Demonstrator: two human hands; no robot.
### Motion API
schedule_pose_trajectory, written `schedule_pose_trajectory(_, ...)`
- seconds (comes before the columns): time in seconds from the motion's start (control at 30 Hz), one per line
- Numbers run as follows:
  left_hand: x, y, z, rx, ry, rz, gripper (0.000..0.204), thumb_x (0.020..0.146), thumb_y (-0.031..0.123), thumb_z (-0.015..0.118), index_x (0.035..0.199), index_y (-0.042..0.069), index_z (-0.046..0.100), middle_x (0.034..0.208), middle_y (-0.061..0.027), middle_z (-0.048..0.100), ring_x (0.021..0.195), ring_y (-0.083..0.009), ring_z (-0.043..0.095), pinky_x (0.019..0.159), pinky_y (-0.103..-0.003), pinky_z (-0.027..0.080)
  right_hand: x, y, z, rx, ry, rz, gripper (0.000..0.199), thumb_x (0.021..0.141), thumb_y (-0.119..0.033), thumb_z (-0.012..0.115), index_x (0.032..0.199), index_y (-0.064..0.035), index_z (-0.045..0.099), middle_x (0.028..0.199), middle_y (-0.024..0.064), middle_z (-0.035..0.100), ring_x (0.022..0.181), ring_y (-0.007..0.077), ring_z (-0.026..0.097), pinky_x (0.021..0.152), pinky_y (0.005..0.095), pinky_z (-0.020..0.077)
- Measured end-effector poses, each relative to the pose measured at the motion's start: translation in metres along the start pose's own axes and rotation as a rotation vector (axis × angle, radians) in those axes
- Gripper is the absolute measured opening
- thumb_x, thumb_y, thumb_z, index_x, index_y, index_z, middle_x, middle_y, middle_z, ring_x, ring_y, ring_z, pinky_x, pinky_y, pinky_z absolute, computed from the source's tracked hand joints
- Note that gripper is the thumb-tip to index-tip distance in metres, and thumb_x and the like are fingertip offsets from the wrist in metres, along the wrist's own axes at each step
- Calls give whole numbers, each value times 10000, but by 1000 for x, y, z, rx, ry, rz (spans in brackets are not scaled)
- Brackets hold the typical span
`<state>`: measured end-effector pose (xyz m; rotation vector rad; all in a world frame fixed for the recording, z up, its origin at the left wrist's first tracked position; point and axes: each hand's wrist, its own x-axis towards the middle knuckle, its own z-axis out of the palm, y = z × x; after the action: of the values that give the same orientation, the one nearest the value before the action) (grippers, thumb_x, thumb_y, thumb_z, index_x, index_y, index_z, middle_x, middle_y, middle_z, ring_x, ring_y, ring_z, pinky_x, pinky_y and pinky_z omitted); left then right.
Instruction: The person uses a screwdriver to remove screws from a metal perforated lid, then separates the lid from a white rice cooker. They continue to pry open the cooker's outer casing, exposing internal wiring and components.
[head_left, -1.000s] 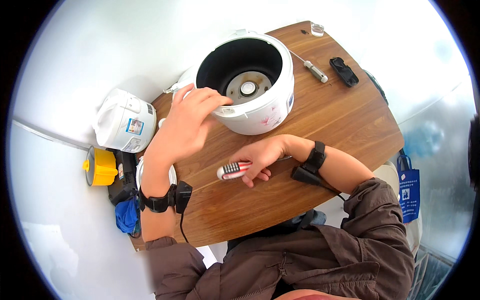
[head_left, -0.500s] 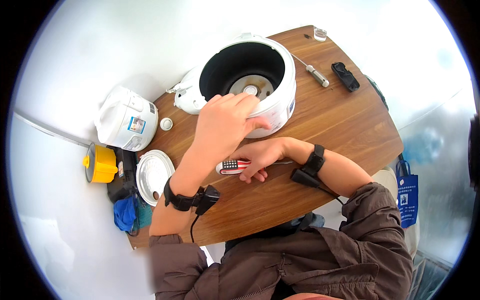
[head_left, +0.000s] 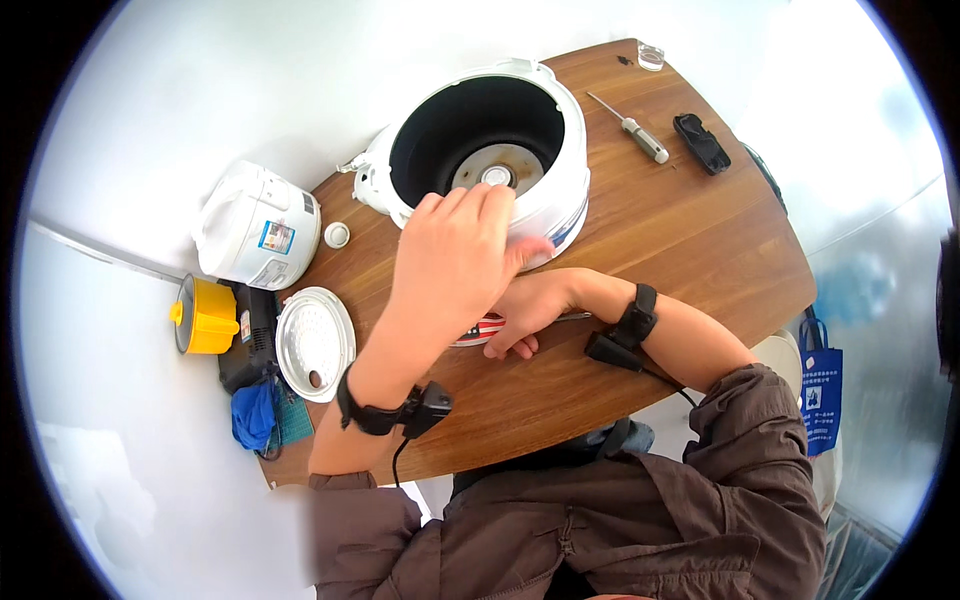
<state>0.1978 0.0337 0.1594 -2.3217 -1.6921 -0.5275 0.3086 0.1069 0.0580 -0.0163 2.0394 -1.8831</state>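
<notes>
A white rice cooker body (head_left: 572, 165) stands with its dark inner pot well facing up and a round metal plate at its bottom. My left hand (head_left: 455, 240) is closed over its near rim, fingers hooked inside and thumb outside. Just below, my right hand (head_left: 530, 305) wraps round a screwdriver (head_left: 487, 329) with a red, white and blue handle. Its thin shaft points right, low over the wooden table (head_left: 690, 260). My left forearm and hand hide part of the handle.
At left are a smaller white rice cooker (head_left: 258, 225), a white round cap (head_left: 337, 235), a perforated silver lid plate (head_left: 318, 340), a yellow container (head_left: 207, 315) and a blue cloth (head_left: 254, 413). A grey-handled screwdriver (head_left: 645, 140), black part (head_left: 702, 143) and small glass (head_left: 650, 56) lie far right.
The rice cooker has turned slightly clockwise under my left hand. Less of the screwdriver handle shows now, as my left arm covers more of it. The whole view has shifted a little.
</notes>
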Motion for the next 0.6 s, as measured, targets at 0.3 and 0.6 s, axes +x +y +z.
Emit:
schedule_pose_trajectory(0.3, 1, -16, 28, 204, 352, 146, 388, 950, 457, 661, 842, 96, 569, 717, -36, 528, 631, -224, 556, 572, -348, 394, 3, 8, 3, 63, 34, -29, 379, 931, -154, 704, 1210, 51, 552, 842, 117, 703, 656, 180, 709, 552, 280, 575)
schedule_pose_trajectory(0.6, 4, -85, -17, 37, 782, -105, 439, 1105, 308, 436, 762, 65, 561, 603, -99, 514, 497, -264, 496, 498, -361, 381, 6, 10, -1, 4, 12, 4, 319, 950, -187, 709, 1149, 13, 561, 826, 82, 692, 665, 166, 705, 583, 298, 560)
